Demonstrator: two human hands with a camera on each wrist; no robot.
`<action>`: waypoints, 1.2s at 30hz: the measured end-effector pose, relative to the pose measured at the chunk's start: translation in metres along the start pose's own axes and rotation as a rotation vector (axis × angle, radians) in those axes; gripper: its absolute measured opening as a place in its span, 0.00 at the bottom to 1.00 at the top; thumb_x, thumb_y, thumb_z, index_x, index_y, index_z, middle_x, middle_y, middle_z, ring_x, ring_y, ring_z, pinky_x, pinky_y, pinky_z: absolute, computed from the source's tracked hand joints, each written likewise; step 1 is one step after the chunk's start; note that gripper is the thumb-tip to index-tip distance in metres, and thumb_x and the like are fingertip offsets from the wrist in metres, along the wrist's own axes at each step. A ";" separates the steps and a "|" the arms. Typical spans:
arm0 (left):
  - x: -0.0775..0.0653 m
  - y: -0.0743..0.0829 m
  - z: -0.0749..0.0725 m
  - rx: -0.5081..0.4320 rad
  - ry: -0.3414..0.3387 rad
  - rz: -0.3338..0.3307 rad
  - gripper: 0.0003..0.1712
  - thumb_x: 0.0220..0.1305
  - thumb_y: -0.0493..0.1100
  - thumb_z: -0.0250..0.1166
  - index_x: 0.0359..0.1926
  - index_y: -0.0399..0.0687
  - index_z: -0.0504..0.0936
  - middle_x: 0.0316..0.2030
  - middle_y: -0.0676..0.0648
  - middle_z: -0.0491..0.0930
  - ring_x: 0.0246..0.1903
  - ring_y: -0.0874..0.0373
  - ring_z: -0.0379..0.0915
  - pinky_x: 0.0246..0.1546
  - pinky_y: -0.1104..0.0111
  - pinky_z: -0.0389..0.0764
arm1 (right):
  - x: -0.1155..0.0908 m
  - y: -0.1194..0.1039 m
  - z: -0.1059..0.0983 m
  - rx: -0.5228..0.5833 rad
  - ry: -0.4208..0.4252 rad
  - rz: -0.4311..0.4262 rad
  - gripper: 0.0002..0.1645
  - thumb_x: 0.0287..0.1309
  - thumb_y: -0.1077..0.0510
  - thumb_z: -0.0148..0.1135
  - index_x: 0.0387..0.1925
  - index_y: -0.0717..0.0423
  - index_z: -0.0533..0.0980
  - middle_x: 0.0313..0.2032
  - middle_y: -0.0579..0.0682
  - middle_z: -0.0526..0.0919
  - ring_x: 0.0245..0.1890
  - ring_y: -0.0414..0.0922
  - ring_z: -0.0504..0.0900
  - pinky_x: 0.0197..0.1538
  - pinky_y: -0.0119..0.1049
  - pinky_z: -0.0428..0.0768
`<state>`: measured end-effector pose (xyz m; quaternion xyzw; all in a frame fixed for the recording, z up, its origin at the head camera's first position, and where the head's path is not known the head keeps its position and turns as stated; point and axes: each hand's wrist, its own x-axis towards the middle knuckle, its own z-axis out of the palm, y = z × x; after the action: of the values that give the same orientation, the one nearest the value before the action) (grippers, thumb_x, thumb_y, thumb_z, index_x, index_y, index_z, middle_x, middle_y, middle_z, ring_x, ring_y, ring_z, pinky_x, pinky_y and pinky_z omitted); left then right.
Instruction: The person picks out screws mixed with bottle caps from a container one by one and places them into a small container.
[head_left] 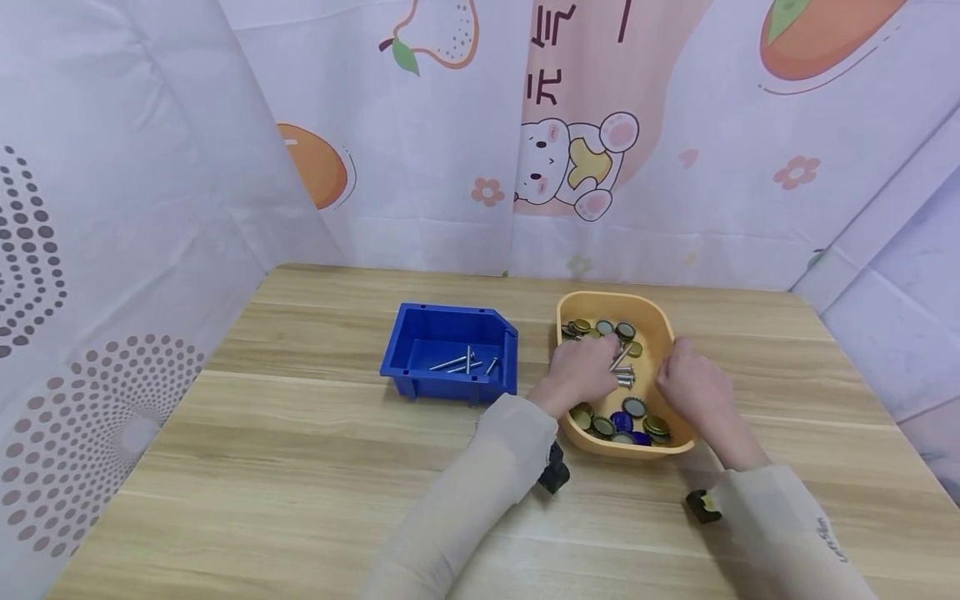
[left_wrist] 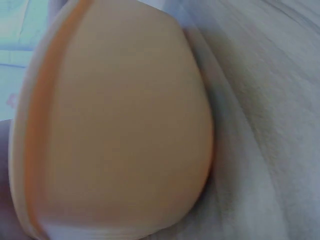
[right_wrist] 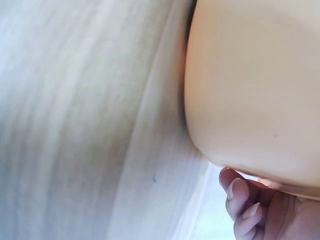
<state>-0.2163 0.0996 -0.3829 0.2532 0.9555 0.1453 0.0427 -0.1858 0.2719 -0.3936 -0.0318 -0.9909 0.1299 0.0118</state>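
Observation:
In the head view, a yellow-orange plastic tub holds bottle caps and several metal screws. My left hand reaches over its left rim, fingers pointing down among the screws; whether they pinch one is hidden. At the right rim, my right hand grips the tub. The right wrist view shows its curled fingers against the tub's edge. The tub's outer wall fills most of the left wrist view. Left of the tub, a blue bin contains several screws.
The two containers stand on a wood-grain table, a narrow gap between them. A printed curtain hangs behind the table, and another white sheet borders its left side. Small black devices are attached at the wrists.

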 end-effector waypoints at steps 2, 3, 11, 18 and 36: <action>0.000 -0.001 -0.002 -0.055 0.010 -0.007 0.12 0.52 0.45 0.63 0.40 0.59 0.73 0.29 0.59 0.76 0.25 0.66 0.70 0.23 0.73 0.68 | 0.000 -0.001 0.000 0.001 -0.004 0.001 0.20 0.62 0.55 0.36 0.45 0.69 0.61 0.22 0.65 0.73 0.18 0.54 0.72 0.15 0.42 0.64; 0.001 -0.002 -0.004 -0.088 0.013 -0.010 0.14 0.53 0.45 0.63 0.42 0.58 0.74 0.31 0.59 0.77 0.26 0.66 0.70 0.24 0.73 0.68 | 0.001 -0.001 0.000 0.003 -0.007 0.003 0.20 0.62 0.55 0.36 0.45 0.69 0.61 0.23 0.65 0.73 0.18 0.54 0.72 0.15 0.42 0.64; -0.001 -0.005 -0.017 -0.226 0.026 -0.007 0.14 0.55 0.46 0.62 0.44 0.56 0.73 0.28 0.59 0.75 0.27 0.64 0.71 0.25 0.74 0.69 | 0.001 -0.001 0.001 0.008 -0.012 0.005 0.20 0.62 0.54 0.36 0.44 0.69 0.61 0.22 0.65 0.72 0.17 0.54 0.72 0.15 0.42 0.64; -0.007 -0.009 -0.034 -0.292 0.046 -0.006 0.14 0.56 0.47 0.63 0.45 0.54 0.74 0.33 0.59 0.79 0.31 0.67 0.73 0.28 0.77 0.69 | 0.002 0.000 0.002 0.001 -0.016 0.007 0.21 0.62 0.54 0.35 0.46 0.70 0.61 0.23 0.66 0.73 0.18 0.54 0.72 0.15 0.42 0.64; -0.018 -0.049 -0.068 -0.656 0.070 -0.126 0.16 0.56 0.43 0.65 0.46 0.50 0.73 0.33 0.52 0.79 0.31 0.62 0.76 0.29 0.74 0.76 | 0.001 0.000 0.001 0.003 -0.019 -0.002 0.24 0.62 0.56 0.35 0.50 0.73 0.60 0.22 0.64 0.73 0.17 0.52 0.71 0.15 0.40 0.64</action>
<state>-0.2343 0.0321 -0.3324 0.1615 0.8725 0.4506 0.0978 -0.1869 0.2719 -0.3943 -0.0294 -0.9909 0.1315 0.0026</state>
